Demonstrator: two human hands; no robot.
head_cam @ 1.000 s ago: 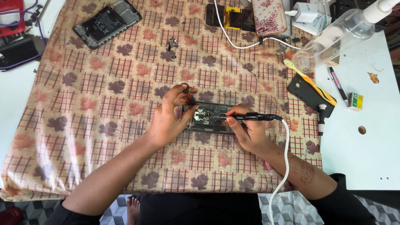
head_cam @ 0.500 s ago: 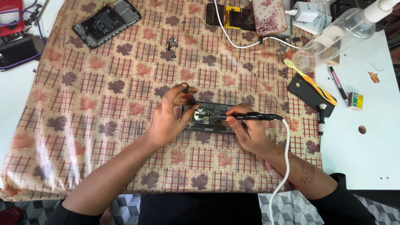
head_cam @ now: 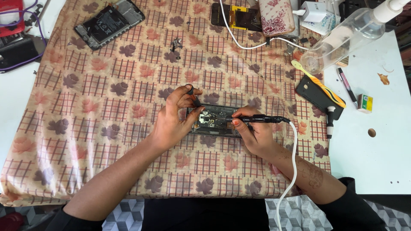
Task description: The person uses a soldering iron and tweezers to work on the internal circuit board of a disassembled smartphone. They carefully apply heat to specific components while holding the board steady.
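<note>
Hands [head_cam: 214,126] hide opened phone's [head_cam: 214,122] edges, tool tip [head_cam: 227,120].

Single head-worn view, looking almost straight down from above onto a patterned cloth [head_cam: 128,141] over a white table [head_cam: 376,141]. Fairly near, arm's reach. Both forearms entering from the bottom edge; far side of table at top.

Both hands [head_cam: 214,126] curled (seemingly gripping).
</note>
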